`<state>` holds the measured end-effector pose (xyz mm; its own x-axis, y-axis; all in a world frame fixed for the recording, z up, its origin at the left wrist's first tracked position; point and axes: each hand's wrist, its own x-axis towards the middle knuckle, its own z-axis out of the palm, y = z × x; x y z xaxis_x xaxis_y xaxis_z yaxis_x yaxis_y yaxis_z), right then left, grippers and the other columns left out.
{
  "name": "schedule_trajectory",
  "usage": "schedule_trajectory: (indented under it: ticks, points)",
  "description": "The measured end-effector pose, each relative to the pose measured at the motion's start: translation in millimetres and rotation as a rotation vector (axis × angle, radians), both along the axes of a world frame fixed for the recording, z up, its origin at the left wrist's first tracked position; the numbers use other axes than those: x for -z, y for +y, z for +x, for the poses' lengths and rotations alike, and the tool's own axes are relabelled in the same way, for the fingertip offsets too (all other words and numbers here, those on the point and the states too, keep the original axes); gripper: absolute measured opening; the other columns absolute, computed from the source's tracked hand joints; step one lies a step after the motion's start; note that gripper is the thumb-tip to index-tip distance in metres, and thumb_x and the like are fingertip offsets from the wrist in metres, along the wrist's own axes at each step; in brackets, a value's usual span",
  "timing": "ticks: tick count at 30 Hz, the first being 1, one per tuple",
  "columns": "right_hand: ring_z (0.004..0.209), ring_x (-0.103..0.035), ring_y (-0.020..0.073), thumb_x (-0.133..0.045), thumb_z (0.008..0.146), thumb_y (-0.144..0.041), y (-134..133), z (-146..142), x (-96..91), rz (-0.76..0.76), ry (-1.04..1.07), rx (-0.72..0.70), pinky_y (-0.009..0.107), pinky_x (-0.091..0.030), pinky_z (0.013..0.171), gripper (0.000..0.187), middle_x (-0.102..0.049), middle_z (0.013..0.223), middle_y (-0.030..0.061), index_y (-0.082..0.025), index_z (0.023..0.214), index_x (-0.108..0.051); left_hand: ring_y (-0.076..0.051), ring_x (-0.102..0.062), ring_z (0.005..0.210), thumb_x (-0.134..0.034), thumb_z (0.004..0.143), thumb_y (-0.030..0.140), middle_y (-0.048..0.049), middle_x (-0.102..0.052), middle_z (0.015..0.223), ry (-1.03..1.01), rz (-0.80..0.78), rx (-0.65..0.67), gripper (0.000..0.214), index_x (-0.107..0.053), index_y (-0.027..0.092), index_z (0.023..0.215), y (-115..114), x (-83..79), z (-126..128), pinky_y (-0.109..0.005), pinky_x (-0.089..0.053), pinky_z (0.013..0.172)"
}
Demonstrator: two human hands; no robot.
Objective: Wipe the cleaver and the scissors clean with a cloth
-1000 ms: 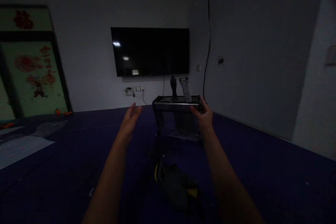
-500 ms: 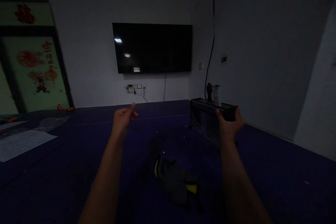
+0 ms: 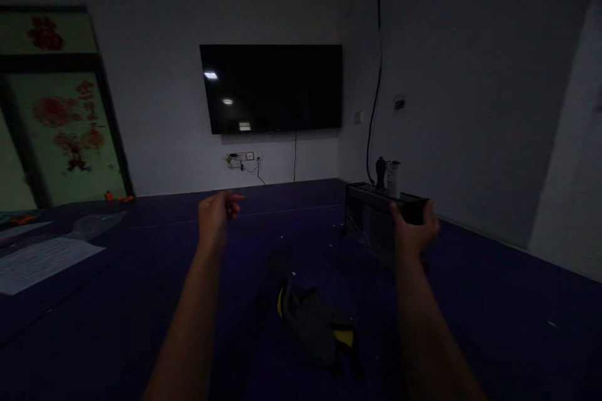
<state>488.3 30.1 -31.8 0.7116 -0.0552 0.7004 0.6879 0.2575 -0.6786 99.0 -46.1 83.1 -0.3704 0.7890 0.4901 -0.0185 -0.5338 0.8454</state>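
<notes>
My right hand is at the near end of a long black box on the right, thumb on one side of its top and fingers on the other. Clear wrapping seems to cover part of the box's side. On its top stand a black bottle-shaped thing and a pale cylinder. My left hand hangs over the floor with its fingers curled and one pointing right; nothing shows in it. Between my forearms lies a crumpled dark grey thing with yellow patches, its kind unclear in the dim light.
Purple matting covers the floor, with small white scraps on it. Printed paper and clear plastic lie at the left, near small orange things. A television hangs on the far wall. A black cable runs down the corner.
The near end of the box stays in my right hand, while the box and the things on it have shifted slightly right and down. My left hand has turned a little, one finger now pointing right.
</notes>
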Motion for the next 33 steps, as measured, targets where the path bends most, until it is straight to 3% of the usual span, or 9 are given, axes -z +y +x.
schedule_trajectory:
  ticks: [6,15,18,22,25,27,29,31,33]
  points:
    - [0.100,-0.051,0.0338,-0.062,0.055,-0.065,2.7,-1.8,1.0,0.011,0.007,0.002,0.047,-0.038,0.086,0.092,-0.057,0.106,0.0211,-0.004,0.123,-0.049,-0.009,-0.042,0.035,-0.045,0.062,0.033,0.0013,-0.053,0.044,0.045,-0.013,0.033,0.034,-0.063,0.009,0.078,-0.6,-0.5,-4.7,-0.019,-0.029,0.037]
    - [0.109,-0.044,0.0378,-0.064,0.056,-0.065,-5.6,-13.7,-1.1,-0.024,-0.021,0.027,0.052,-0.031,0.089,0.092,-0.050,0.117,0.0248,-0.005,0.125,-0.046,-0.008,-0.043,0.035,-0.051,0.062,0.033,0.0010,-0.052,0.042,0.082,-0.082,0.081,0.030,-0.064,0.009,0.075,-5.1,-6.5,-9.2,-0.019,-0.030,0.038]
    - [0.117,-0.035,0.0405,-0.065,0.056,-0.064,-19.5,-27.0,-17.1,0.005,-0.050,0.182,0.057,-0.023,0.092,0.088,-0.040,0.128,0.0238,-0.010,0.124,-0.047,-0.008,-0.043,0.035,-0.051,0.064,0.034,0.0008,-0.052,0.042,0.077,-0.078,0.079,0.029,-0.064,0.010,0.073,-5.7,-7.3,-7.5,-0.019,-0.031,0.038]
    - [0.119,-0.035,0.0337,-0.050,0.076,-0.055,-45.5,-61.9,-60.0,0.199,-0.204,0.215,0.053,-0.026,0.092,0.060,-0.041,0.128,0.0198,-0.014,0.119,-0.049,-0.007,-0.042,0.035,-0.053,0.068,0.039,0.0005,-0.051,0.041,0.106,-0.055,0.069,0.031,-0.064,0.010,0.065,-11.0,-10.1,-3.4,-0.019,-0.030,0.037]
    - [0.100,-0.052,0.0260,-0.028,0.088,-0.045,-61.1,-102.5,-86.7,0.233,-0.260,-0.009,0.044,-0.036,0.086,0.045,-0.059,0.098,0.0144,-0.013,0.098,-0.059,-0.007,-0.043,0.036,-0.051,0.071,0.041,0.0002,-0.051,0.042,0.139,-0.020,0.068,0.034,-0.064,0.010,0.062,-20.3,-15.5,1.3,-0.019,-0.031,0.037]
    - [0.082,-0.057,0.0223,-0.022,0.089,-0.046,-68.6,-133.9,-89.5,0.008,-0.320,-0.281,0.037,-0.041,0.075,0.052,-0.062,0.083,0.0117,-0.013,0.087,-0.062,-0.007,-0.043,0.036,-0.051,0.073,0.040,0.0006,-0.051,0.042,0.152,0.021,0.056,0.034,-0.064,0.011,0.062,-26.7,-18.3,7.3,-0.018,-0.031,0.037]
    - [0.072,-0.058,0.0194,-0.018,0.089,-0.049,-76.7,-163.8,-76.6,-0.364,-0.485,-0.635,0.031,-0.042,0.066,0.057,-0.064,0.077,0.0088,-0.015,0.083,-0.063,-0.007,-0.042,0.036,-0.049,0.074,0.041,0.0012,-0.050,0.042,0.154,0.063,0.028,0.036,-0.063,0.012,0.060,-31.0,-15.7,16.4,-0.019,-0.031,0.038]
    - [0.060,-0.059,0.0161,-0.039,0.080,-0.059,-87.6,-187.2,-50.8,-0.501,-0.603,-0.795,0.025,-0.041,0.055,0.047,-0.066,0.067,0.0022,-0.021,0.077,-0.067,-0.008,-0.043,0.038,-0.044,0.078,0.044,0.0013,-0.050,0.044,0.173,0.107,-0.027,0.041,-0.063,0.013,0.060,-33.1,-3.1,27.2,-0.019,-0.032,0.040]
    - [0.065,-0.062,0.0186,-0.057,0.063,-0.063,-99.9,-200.8,-19.2,-0.682,-0.764,-0.917,0.025,-0.041,0.056,0.046,-0.069,0.075,0.0027,-0.024,0.085,-0.068,-0.010,-0.047,0.044,-0.040,0.080,0.046,0.0009,-0.051,0.048,0.234,0.135,-0.169,0.043,-0.063,0.013,0.064,-34.8,22.2,36.2,-0.020,-0.034,0.044]
